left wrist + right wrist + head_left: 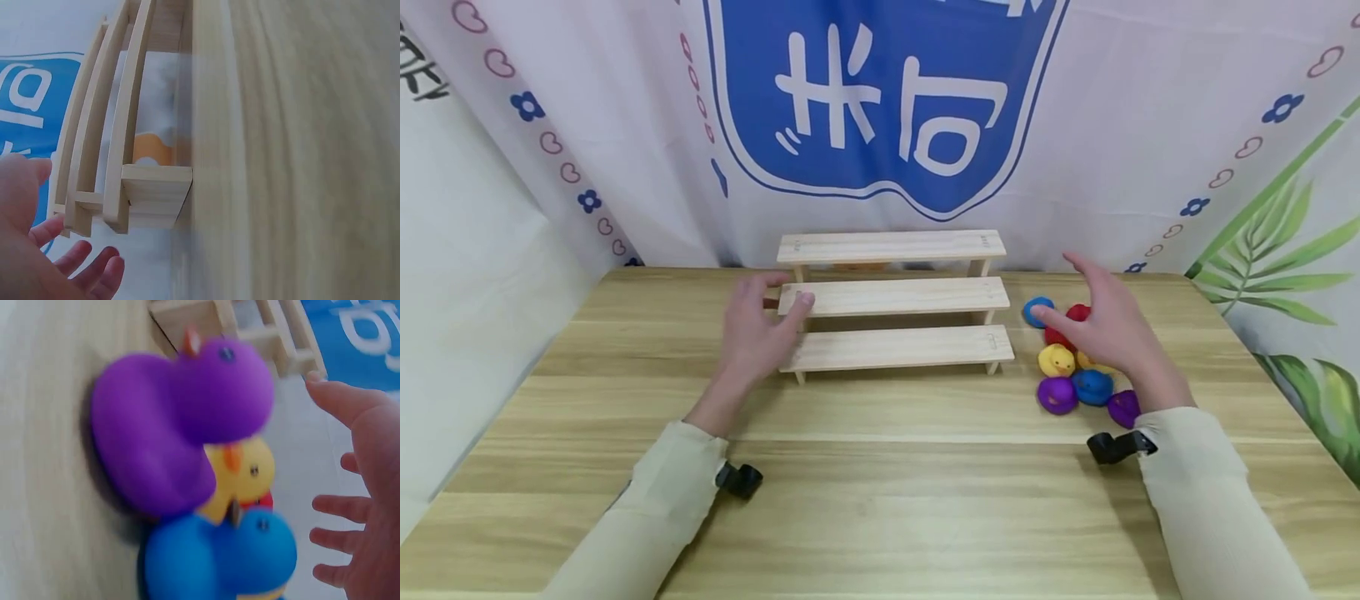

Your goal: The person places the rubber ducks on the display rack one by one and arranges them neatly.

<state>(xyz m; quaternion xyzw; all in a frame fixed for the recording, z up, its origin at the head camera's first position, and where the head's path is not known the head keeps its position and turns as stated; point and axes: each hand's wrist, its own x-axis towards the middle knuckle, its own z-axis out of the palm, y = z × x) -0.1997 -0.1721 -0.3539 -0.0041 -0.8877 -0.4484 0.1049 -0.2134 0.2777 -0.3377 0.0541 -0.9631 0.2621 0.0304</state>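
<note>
Head view, left hand (758, 329) spread at shelf (895, 297), right hand (1107, 321) spread above ducks (1057, 394)

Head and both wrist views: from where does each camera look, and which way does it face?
Head: on the head, facing forward and down at the wooden shelf and ducks; left hand, right hand and sleeves show.
Left wrist: on that wrist, facing the shelf side-on; left hand at lower left.
Right wrist: on that wrist, facing ducks up close; right hand at right.
Head and right wrist share the ducks.
</note>
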